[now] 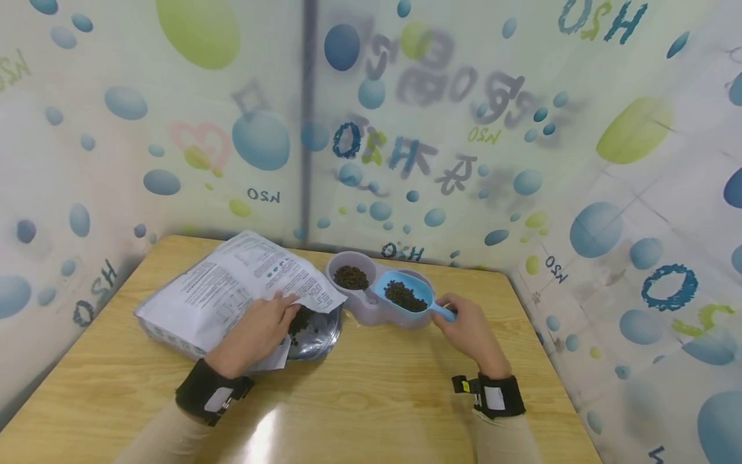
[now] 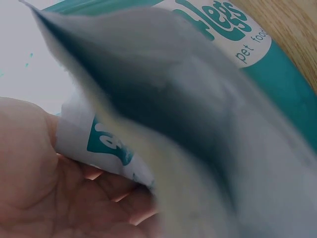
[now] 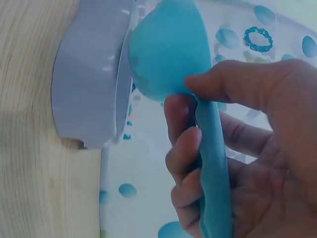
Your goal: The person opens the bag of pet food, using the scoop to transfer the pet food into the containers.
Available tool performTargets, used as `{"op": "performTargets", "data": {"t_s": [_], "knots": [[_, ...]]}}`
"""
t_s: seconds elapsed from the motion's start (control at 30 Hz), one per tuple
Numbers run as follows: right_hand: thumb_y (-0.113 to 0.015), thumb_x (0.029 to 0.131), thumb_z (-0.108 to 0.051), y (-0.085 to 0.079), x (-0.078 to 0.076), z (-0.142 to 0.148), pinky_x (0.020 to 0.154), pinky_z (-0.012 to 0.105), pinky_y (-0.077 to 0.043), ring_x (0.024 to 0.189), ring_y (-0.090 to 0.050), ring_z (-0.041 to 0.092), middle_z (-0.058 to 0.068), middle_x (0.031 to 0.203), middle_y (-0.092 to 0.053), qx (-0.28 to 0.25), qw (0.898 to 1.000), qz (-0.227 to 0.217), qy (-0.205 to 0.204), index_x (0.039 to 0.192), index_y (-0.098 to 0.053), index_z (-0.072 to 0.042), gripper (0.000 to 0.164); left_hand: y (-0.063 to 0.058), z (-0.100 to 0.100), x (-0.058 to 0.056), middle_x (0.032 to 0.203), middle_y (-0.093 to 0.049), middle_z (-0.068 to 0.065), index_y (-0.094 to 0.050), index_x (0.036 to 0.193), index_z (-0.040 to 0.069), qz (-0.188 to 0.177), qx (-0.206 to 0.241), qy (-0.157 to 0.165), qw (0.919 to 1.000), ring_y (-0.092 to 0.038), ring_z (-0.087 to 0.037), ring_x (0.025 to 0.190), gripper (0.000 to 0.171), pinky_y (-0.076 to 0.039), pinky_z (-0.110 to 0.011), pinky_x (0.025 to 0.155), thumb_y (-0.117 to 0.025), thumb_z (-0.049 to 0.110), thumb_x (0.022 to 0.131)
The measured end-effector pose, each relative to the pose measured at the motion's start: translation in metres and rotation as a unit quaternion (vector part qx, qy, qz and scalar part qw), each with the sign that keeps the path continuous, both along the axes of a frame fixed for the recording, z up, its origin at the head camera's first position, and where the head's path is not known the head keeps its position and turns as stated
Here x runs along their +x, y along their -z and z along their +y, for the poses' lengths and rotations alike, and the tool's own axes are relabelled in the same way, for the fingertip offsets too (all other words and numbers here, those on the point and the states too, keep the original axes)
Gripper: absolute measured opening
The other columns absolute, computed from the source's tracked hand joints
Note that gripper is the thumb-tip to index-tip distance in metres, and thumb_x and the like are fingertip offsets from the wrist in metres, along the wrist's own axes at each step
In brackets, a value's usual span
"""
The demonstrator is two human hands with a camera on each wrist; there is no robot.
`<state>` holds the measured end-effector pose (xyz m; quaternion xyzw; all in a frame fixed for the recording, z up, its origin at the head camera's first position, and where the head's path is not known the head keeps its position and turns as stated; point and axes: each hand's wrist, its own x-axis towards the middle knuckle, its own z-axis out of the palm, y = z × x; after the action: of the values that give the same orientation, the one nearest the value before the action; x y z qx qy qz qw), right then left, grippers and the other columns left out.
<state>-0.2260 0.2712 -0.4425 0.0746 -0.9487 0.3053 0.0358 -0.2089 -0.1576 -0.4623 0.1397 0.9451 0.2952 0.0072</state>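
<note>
My right hand (image 3: 287, 129) is wrapped round the handle (image 3: 216, 173) of a turquoise scoop (image 3: 171, 49), thumb (image 3: 228, 82) pressed at its neck and fingers (image 3: 184, 158) curled against the wavy side of the grip. The rounded underside shows, just beside the rim of a lilac-grey plastic dish (image 3: 89, 74); I can't tell whether the two touch. The dish stands by the edge of the wood-grained tabletop (image 3: 29, 168), hiding part of that edge. Past it lies a white covering (image 3: 138, 208) printed with blue spots and a blue ring (image 3: 271, 44).
</note>
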Motion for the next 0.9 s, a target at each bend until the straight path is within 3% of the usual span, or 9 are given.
{"op": "performTargets", "data": {"t_s": [0.23,0.43,0.57,0.67,0.9], "knots": [[-0.081,0.110,-0.018,-0.002,-0.002,0.005,0.066,0.031,-0.050,0.075,-0.064,0.018,0.014,0.102,-0.085,0.025,0.998,0.040,0.044,0.124,-0.083,-0.002,0.022,0.001,-0.001,0.000,0.168,-0.050,-0.046,-0.064,0.161,-0.007,0.012,-0.006,0.000,0.9999,-0.072,-0.050,0.136,0.051,-0.064,-0.057,0.095,-0.045,0.026,0.126],[-0.085,0.107,-0.020,-0.006,0.002,0.008,0.061,0.030,-0.046,0.069,-0.060,0.017,0.012,0.095,-0.085,0.048,0.994,0.064,0.070,0.124,-0.086,-0.003,0.024,0.001,0.000,0.000,0.166,-0.052,-0.046,-0.064,0.160,-0.007,0.012,-0.005,0.004,0.9999,-0.054,-0.061,0.157,0.051,-0.055,-0.070,0.120,-0.046,0.025,0.125],[-0.087,0.106,-0.021,-0.009,0.004,0.005,0.060,0.031,-0.046,0.069,-0.063,0.018,0.013,0.094,-0.085,0.063,0.992,0.076,0.079,0.125,-0.086,-0.001,0.027,0.000,0.000,0.000,0.165,-0.052,-0.046,-0.065,0.160,-0.007,0.012,-0.011,0.004,0.9999,-0.058,-0.060,0.155,0.051,-0.058,-0.068,0.115,-0.047,0.026,0.126],[-0.088,0.106,-0.022,-0.012,0.004,0.002,0.060,0.031,-0.049,0.071,-0.068,0.019,0.017,0.103,-0.088,0.070,0.991,0.079,0.085,0.128,-0.085,-0.001,0.031,-0.002,-0.001,0.000,0.165,-0.052,-0.046,-0.065,0.160,-0.006,0.014,-0.014,0.001,0.9998,-0.060,-0.059,0.154,0.050,-0.060,-0.066,0.111,-0.047,0.026,0.126],[-0.089,0.105,-0.024,-0.019,0.007,-0.002,0.058,0.035,-0.048,0.069,-0.071,0.022,0.020,0.111,-0.089,0.082,0.988,0.084,0.103,0.129,-0.084,-0.004,0.031,0.001,0.000,-0.001,0.165,-0.053,-0.046,-0.065,0.160,-0.006,0.012,-0.005,0.001,0.9999,-0.054,-0.063,0.157,0.051,-0.049,-0.074,0.127,-0.047,0.027,0.125]]}}
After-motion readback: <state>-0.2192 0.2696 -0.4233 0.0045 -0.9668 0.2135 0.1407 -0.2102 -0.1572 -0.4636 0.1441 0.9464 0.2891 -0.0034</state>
